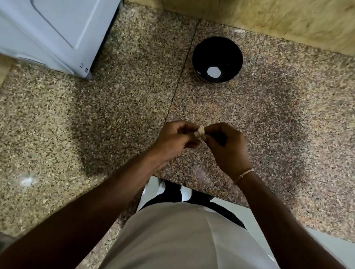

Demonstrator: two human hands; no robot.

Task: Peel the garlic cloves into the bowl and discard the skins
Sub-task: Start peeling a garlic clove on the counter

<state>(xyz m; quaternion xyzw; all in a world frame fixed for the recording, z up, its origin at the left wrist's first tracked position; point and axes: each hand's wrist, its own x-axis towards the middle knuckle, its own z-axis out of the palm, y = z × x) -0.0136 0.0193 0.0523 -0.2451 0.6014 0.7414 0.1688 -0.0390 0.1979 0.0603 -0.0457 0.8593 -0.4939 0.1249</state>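
Both hands meet over the counter, close to its near edge. Left hand point(177, 140) has its fingers curled, pinching a small pale garlic clove point(201, 131) at the fingertips. Right hand point(225, 145) is curled too, its thumb and fingertips nipping the same clove from the other side. The clove sits between the two pinches, held in the air and not touching the counter point(121, 114).

Step in hand, by my read: peeling, with skin being picked or pulled off the clove. Can't tell how much skin is off; too small and partly hidden by fingers. Thin band on the right wrist point(243, 175).

Next move likely calls for stripping the last skin with the nails, then a forward reach to drop the bare clove in the bowl. The skin needs somewhere to go; no bin or scrap pile is visible.

Black bowl point(217, 60) stands further back on the counter, near the far edge by the wooden wall point(283, 18), well apart from the hands. Inside it there is one round white patch at the bottom; it could be a peeled clove or a reflection, I cannot tell which. Nothing else shows in it.

White appliance point(48, 20) sits at the far left corner of the counter.
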